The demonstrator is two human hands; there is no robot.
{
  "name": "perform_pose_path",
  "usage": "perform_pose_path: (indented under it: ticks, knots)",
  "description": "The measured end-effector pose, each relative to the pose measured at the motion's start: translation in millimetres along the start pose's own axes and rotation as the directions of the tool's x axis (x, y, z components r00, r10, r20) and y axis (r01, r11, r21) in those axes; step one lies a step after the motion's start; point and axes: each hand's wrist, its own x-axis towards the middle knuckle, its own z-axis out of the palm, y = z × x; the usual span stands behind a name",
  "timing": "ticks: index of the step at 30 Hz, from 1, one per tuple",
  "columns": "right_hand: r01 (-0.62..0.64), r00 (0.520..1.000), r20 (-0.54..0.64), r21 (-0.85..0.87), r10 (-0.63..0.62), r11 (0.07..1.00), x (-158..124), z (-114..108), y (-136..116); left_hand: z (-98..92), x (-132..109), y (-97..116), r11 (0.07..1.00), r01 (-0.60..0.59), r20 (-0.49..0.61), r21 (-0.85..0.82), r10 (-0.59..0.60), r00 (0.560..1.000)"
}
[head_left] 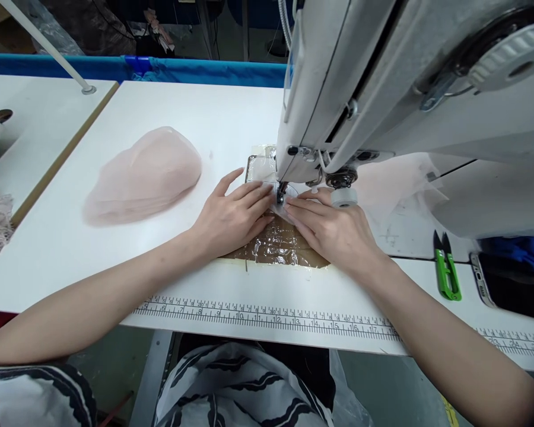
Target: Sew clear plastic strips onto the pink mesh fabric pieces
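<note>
Sheer fabric lies at presser foot, between fingertips of your left hand and right hand, over brown taped patch. Left spread flat, gripping nothing; right has fingers extended, pinch impossible to make out.

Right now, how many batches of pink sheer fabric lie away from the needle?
2: left batch, left of the left hand; right batch, beyond the right hand, partly hidden by the sewing machine. More may be hidden.
</note>
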Motion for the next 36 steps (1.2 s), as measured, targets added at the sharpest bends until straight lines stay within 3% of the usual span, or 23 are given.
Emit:
perform_pose_path:
  ticks: [3,10,14,18,24,29,36]
  knots:
    - [-0.013,1.000,-0.018,0.001,0.013,1.000,-0.7,-0.5,0.0,-4.1,-0.1,1.2,0.997,0.003,-0.004,0.077,-0.003,1.000]
    - [0.016,0.996,-0.087,0.079,-0.010,0.997,-2.4,-6.3,-11.9,-16.3,1.1,1.6,0.990,-0.083,-0.144,0.113,0.099,0.985]
    - [0.092,0.994,-0.062,0.096,-0.086,0.991,-2.8,-11.5,-14.4,-17.7,3.2,-1.0,0.990,-0.120,-0.130,0.079,0.130,0.983]
    - [0.050,0.994,-0.097,0.036,-0.046,0.998,-2.4,-14.9,-18.7,-20.8,4.6,-2.8,0.997,-0.082,-0.105,-0.007,0.081,0.991]
    - [-0.048,0.999,0.005,0.054,0.048,0.997,0.1,-14.0,-26.0,-22.1,6.3,-6.5,0.967,-0.009,0.040,-0.256,0.020,0.999]
    - [-0.100,0.991,0.090,0.036,0.096,0.994,-0.2,-11.8,-20.0,-12.8,6.8,-10.6,0.986,-0.076,0.068,-0.148,0.086,0.994]
    - [-0.102,0.994,0.026,0.013,0.102,0.995,-1.5,-6.6,-9.2,-5.0,4.2,-4.2,0.986,-0.143,0.052,-0.081,0.147,0.988]
